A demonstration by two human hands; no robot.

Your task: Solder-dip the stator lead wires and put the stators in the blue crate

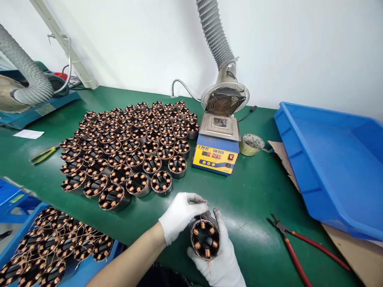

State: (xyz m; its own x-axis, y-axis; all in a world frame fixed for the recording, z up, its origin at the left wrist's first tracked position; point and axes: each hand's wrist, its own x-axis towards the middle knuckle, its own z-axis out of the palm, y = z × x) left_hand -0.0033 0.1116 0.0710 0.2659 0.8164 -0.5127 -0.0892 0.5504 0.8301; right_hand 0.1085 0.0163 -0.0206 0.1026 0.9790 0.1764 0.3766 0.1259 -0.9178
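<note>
A round motor stator (196, 243) with copper coils around its inside is gripped in my right hand (226, 253), its open end facing up toward me. My left hand (182, 215) is closed at the stator's far rim, thumb and fingers pinched on a thin copper wire (201, 217) that rises from it. Another loose copper wire end (209, 266) hangs from the near rim. Both hands wear white gloves with dark-stained fingertips. Beyond them, many similar stators (137, 184) stand close together on the green table (209, 187).
A blue and yellow solder pot (215, 155) stands under a fume fan (224, 103) with a grey duct. Beside it sits a small tub (251, 144). Red-handled pliers (289, 235) and a blue tray (317, 175) lie right. Lower left, a blue bin (118, 249) holds wire-trailing stators.
</note>
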